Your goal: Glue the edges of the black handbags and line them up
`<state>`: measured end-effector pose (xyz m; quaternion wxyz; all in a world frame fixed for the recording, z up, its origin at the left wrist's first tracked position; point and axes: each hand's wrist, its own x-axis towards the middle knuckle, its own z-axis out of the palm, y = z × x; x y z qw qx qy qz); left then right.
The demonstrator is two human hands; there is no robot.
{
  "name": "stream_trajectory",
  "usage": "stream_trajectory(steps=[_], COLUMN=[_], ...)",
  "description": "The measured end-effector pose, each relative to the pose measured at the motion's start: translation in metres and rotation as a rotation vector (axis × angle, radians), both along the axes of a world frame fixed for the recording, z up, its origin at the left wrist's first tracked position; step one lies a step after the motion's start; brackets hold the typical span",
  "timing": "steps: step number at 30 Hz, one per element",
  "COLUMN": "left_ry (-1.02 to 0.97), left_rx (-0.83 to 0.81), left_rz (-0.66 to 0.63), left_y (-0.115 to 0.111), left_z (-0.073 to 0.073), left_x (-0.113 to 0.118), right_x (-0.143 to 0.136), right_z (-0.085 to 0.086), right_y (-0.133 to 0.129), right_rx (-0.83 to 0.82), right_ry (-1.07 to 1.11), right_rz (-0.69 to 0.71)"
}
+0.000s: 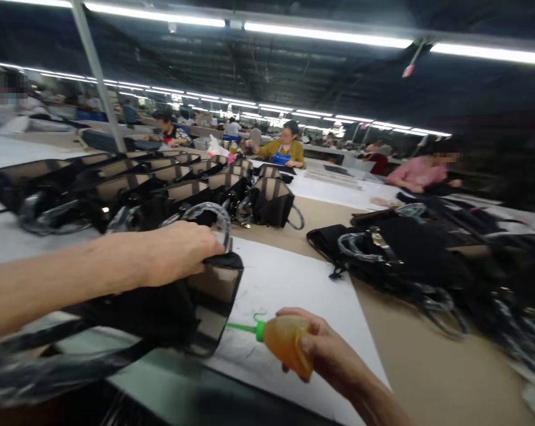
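Note:
My left hand [182, 248] grips the top edge of a black bag [161, 313] with beige panels, which lies tilted at the near left. Its fingertips are hidden behind the edge. In my right hand [320, 346] is a squeeze bottle [287, 343] of amber liquid with a green cap and a long thin green nozzle. The nozzle points left, its tip close to the bag's side edge; whether it touches is unclear. Beneath the bottle lies a white sheet [294, 284].
Several black and beige bags [182, 189] with plastic-wrapped handles stand in rows at the left. A pile of black bags [409, 254] lies at the right on the tan tabletop [395, 349]. People sit working farther back, and a pole [99, 77] rises behind the rows.

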<state>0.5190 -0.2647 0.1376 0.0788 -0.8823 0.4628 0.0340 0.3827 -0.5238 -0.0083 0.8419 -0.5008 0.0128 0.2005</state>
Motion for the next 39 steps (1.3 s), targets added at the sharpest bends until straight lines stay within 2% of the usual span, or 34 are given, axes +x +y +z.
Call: stream_trajectory(steps=[3,7,10,17,22,32,39], left_ry=[-0.037,-0.118,-0.14,-0.172,-0.145,-0.117,-0.125], left_rx=[0.093,0.071,0.069,0.06,0.08,0.073,0.066], left_rz=[0.044,0.113,0.112,0.108,0.088,0.066,0.066], left_y=[-0.001,0.007,0.013,0.017,0.02,0.027,0.029], left_z=[-0.014,-0.032,-0.037,-0.044,-0.044,-0.047,-0.05], left_x=[-0.018,-0.032,-0.037,-0.046,-0.052,-0.054,-0.056], right_x=[0.003,0.007,0.012,0.033,0.034,0.029,0.015], right_z=[-0.001,-0.008,-0.013,-0.024,-0.029,-0.031,-0.036], right_y=[-0.007,-0.013,-0.011,-0.002,0.002,0.005,0.008], right_rx=[-0.062,-0.203,-0.236,-0.426,-0.441,-0.35,-0.328], right_ry=[0.028,0.059,0.053,-0.016,-0.003,0.079,0.128], right_rz=[0.013,0.046,0.025,0.044,0.072,0.11,0.112])
